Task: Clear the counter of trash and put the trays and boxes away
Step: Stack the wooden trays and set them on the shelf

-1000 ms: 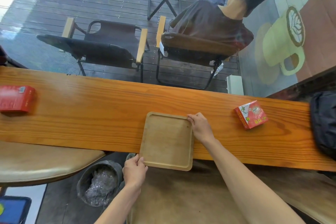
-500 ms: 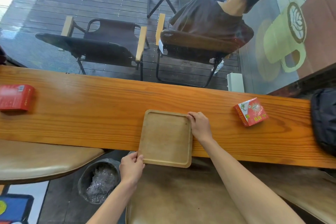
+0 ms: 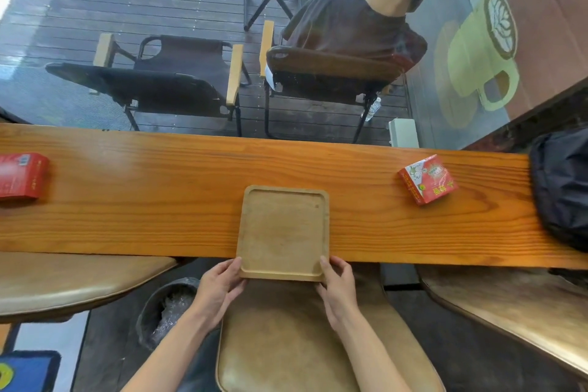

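Wooden tray lying flat on the long wooden counter, its near edge overhanging the counter's near side above a tan stool seat. No loose trash is visible on the counter; what remains is the tray, a red box at the far left end and a red-and-white box toward the right, so the putting-away appears barely begun. A dark bag rests at the right end. A lined bin stands on the floor below, near left. The left hand clasps the tray's near left corner, thumb on the rim; the right hand clasps the near right corner in mirror fashion. Both forearms reach forward from the near edge, wrists roughly level, a pose that suggests the tray is about to be lifted or drawn off.
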